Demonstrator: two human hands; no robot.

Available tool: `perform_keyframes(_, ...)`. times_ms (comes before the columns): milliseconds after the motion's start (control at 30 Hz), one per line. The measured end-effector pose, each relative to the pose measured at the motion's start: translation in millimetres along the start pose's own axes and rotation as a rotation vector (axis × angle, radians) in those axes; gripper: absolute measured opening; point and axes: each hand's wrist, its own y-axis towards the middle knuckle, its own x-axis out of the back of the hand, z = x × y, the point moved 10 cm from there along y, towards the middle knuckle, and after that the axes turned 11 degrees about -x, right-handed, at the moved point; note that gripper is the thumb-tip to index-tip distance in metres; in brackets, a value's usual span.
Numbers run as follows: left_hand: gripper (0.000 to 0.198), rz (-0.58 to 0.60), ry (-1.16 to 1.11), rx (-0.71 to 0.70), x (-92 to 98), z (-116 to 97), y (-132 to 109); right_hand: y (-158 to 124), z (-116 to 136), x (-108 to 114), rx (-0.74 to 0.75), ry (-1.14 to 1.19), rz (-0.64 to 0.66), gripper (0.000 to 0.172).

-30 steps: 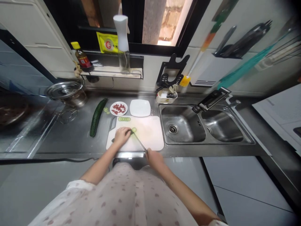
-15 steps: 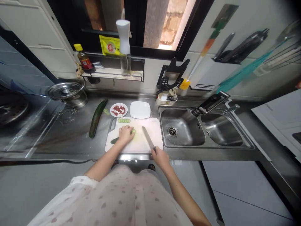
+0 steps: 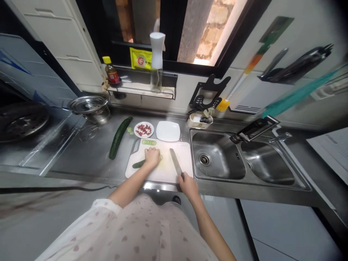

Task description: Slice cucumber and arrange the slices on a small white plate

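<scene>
Stainless-steel surface (image 3: 89,156), grey and scuffed with reflections, runs under the window, with a glossy steel double sink (image 3: 219,165) set in on the right. Before me lies a smooth white rectangular cutting board (image 3: 164,174) with rounded corners and a grey-edged handle slot. Left of it, a long, dark green, ridged cucumber (image 3: 120,137) slants across the steel. Beyond the board sit a white rounded-square plate (image 3: 168,131) and, left of it, a round plate (image 3: 136,131) of chopped red pieces. On the far shelf, a yellow packet (image 3: 143,58) bears a round red emblem, its print too small to read; left of it is a yellow-capped bottle (image 3: 112,74) with a red label.

My right grip (image 3: 189,185) is closed around the dark handle of a knife (image 3: 175,159). A second ago its blade met the cut end by my left fingers; now it lies apart, to the right. My left grip (image 3: 152,157) curls down over the board between a dark cucumber piece (image 3: 138,164) and one pale slice (image 3: 161,157); whether it holds anything, I cannot tell. Smallest, thin pale-green slices (image 3: 149,142) overlap along the board's far edge.
</scene>
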Motion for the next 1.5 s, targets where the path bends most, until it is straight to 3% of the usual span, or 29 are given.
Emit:
perform_keyframes(200, 0.016, -0.065, -0.137, 0.045, 5.2, 5, 5, -1, 0, 1, -0.019, -0.016, 0.021, 0.033)
perform_keyframes(433, 0.020, -0.192, -0.291, 0.248, 15.7, 53, 22, 1, -2, -1, -0.017, 0.006, 0.020, 0.034)
perform_keyframes(600, 0.019, -0.266, -0.321, 0.303, 19.6, 75, 36, 4, -2, -3, 0.006, 0.052, 0.001, 0.034)
perform_keyframes(1200, 0.027, -0.235, -0.108, 0.193, 31.6, 68, 45, 8, -4, -3, 0.010, 0.052, -0.003, 0.032)
perform_keyframes(1500, 0.025, -0.302, -0.269, 0.217, 27.9, 78, 15, 4, 1, 3, 0.005, 0.025, 0.017, 0.031)
